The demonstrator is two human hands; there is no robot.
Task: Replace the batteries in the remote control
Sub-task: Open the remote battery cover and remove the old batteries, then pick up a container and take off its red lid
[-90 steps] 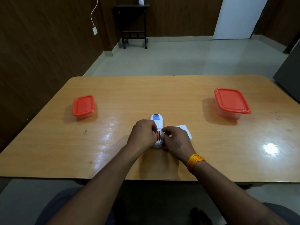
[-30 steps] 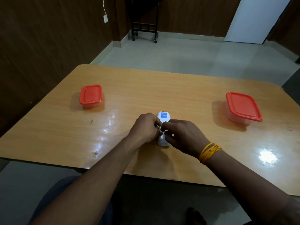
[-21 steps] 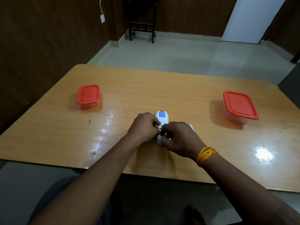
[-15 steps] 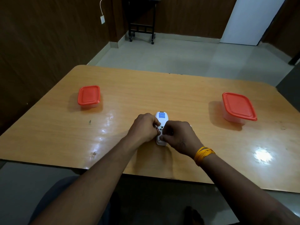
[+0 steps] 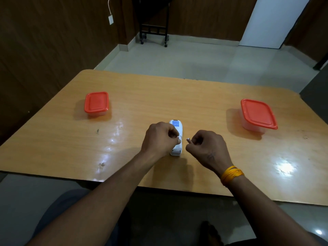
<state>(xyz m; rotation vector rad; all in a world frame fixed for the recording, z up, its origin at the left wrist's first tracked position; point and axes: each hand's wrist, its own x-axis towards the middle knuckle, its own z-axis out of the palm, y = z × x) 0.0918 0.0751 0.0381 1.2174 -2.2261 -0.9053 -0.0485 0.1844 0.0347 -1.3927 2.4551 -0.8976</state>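
Observation:
The white remote control [image 5: 176, 127] lies back-up on the wooden table [image 5: 159, 96], with a blue label at its far end. My left hand [image 5: 158, 139] rests against its left side, fingertips pinched at the battery compartment in its middle. My right hand [image 5: 206, 146] hovers just right of the remote, apart from it, fingers curled around a small battery [image 5: 188, 139] whose metal tip pokes out toward the remote. Whether anything is inside the compartment is hidden by my left fingers. The loose battery cover is not visible.
A small box with a red lid [image 5: 96, 103] stands at the left of the table. A larger red-lidded clear box [image 5: 258, 114] stands at the right. The table's near edge runs just below my wrists. A black wheeled stand [image 5: 153, 23] is by the far wall.
My right hand has pulled away from the remote to the right with a battery pinched in its fingers. My left hand has stayed on the remote.

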